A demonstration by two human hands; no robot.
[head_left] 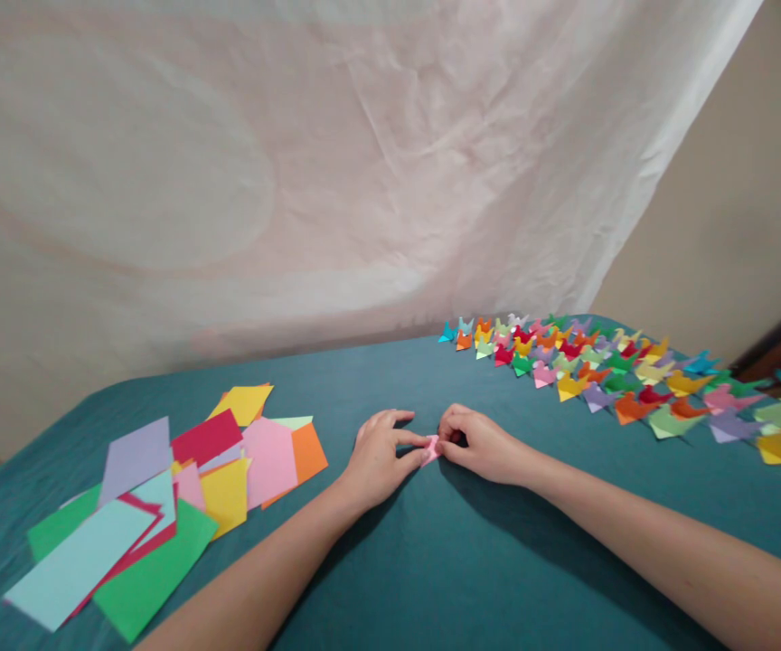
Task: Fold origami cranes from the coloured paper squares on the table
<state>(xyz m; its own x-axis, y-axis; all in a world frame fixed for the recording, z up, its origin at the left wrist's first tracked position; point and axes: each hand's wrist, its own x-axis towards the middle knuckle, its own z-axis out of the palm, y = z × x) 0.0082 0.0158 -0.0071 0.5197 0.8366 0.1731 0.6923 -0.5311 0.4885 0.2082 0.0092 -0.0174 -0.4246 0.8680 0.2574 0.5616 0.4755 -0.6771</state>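
A small piece of folded pink paper [431,449] is held between my two hands, just above or on the teal cloth. My left hand [385,449] pinches its left side between thumb and index finger, with the other fingers stretched out. On the right side, my right hand [477,441] grips the paper with thumb and curled fingers. Fingertips cover much of the paper, so its exact folded shape cannot be made out.
Loose coloured paper sheets [153,542] lie overlapping on the left of the teal-covered table [390,579]. Rows of small folded paper birds [573,387] in many colours stand at the right and far right. A pale hanging cloth [336,181] rises behind the table.
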